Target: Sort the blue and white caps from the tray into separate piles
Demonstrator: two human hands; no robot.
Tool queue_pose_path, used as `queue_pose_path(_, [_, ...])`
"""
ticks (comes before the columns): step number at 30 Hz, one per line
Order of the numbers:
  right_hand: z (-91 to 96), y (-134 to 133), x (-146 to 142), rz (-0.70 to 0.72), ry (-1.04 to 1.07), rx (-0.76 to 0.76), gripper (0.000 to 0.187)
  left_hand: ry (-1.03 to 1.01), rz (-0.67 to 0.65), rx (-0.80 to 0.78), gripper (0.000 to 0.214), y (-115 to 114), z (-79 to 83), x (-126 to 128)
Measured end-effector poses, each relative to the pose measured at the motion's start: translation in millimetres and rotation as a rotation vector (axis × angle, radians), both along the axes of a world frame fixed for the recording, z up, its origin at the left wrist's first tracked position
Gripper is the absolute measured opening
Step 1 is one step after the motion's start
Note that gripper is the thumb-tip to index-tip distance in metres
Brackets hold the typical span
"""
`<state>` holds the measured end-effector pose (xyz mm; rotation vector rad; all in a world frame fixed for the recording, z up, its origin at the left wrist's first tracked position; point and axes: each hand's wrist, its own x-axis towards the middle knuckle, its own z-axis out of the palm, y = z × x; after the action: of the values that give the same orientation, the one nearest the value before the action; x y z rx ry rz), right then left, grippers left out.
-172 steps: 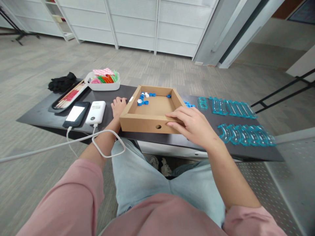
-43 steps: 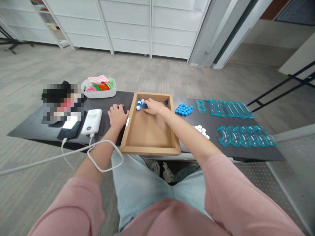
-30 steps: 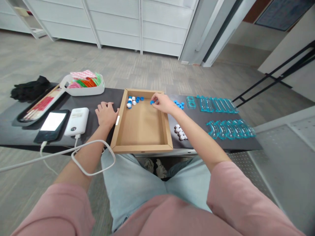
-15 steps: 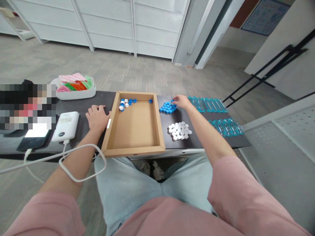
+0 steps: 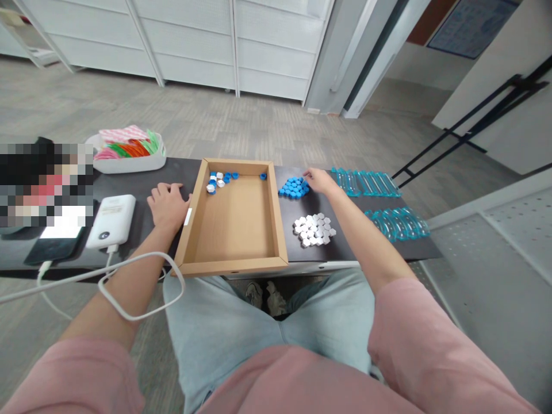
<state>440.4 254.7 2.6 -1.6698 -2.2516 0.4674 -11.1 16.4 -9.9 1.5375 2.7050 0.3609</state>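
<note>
My left hand (image 5: 167,206) lies on the dark table with its fingers spread, the thumb against the left wall of the cardboard tray (image 5: 280,221). Inside the tray's far left corner are several blue and white pieces (image 5: 221,183), and a single blue piece (image 5: 263,176) sits in the far right corner. My right hand (image 5: 317,179) is at the far right edge of a cluster of blue hexagonal pieces (image 5: 294,188). Its fingers are drawn together and point down; anything between the fingertips is too small to make out. Nearer me lies a cluster of white hexagonal pieces (image 5: 314,230).
Two rows of clear tubes with teal ends (image 5: 366,183) lie right of my right hand. On the left are a white power bank (image 5: 112,221) with a cable (image 5: 142,257) looping over my left forearm, a phone (image 5: 56,244), and a white basket (image 5: 129,165) of colourful items.
My right hand has shifted very slightly at the edge of the blue cluster, its fingertips a touch further right. The left hand stays by the tray; the camera view has moved a little.
</note>
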Motion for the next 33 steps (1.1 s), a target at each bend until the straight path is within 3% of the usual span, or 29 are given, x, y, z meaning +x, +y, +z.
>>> queue_pose_path(5, [0.0, -6.7, 0.1, 0.006, -0.02, 0.04, 0.033, -0.012, 0.003, 0.001, 0.063, -0.2, 1.0, 0.8])
queue_pose_path(10, [22.0, -18.8, -20.1, 0.084, 0.005, 0.16, 0.036, -0.011, 0.01, 0.027, 0.062, 1.3, -0.6, 0.9])
queue_pose_path(14, [39.7, -38.7, -87.5, 0.362, 0.078, 0.19, 0.034, -0.014, 0.015, 0.038, 0.061, 2.8, -2.8, 0.1])
queue_pose_path(17, [39.6, -56.2, -155.2, 0.566, 0.016, 0.137, 0.032, -0.021, 0.011, 0.051, 0.059, 2.6, -3.9, 0.2])
queue_pose_path(19, [33.9, -65.5, -193.7, 0.592, -0.076, 0.086, 0.034, -0.016, 0.011, 0.063, 0.057, 2.4, -4.6, 0.6])
queue_pose_path(22, [23.2, -74.4, -228.5, 0.505, -0.225, 0.026, 0.037, -0.01, 0.006, 0.076, 0.056, 2.5, -5.6, 1.3])
queue_pose_path(24, [18.4, -78.1, -237.4, 0.477, -0.27, 0.025, 0.03, -0.016, 0.003, 0.088, 0.055, 3.0, -6.1, 1.8])
queue_pose_path(29, [18.3, -83.4, -234.9, 0.566, -0.189, 0.036, 0.01, -0.024, -0.01, 0.103, 0.053, 3.0, -5.9, 2.2])
queue_pose_path(33, [23.8, -82.0, -203.4, 0.557, 0.131, 0.025, 0.031, -0.025, -0.014, 0.11, 0.053, 3.0, -7.4, 0.5])
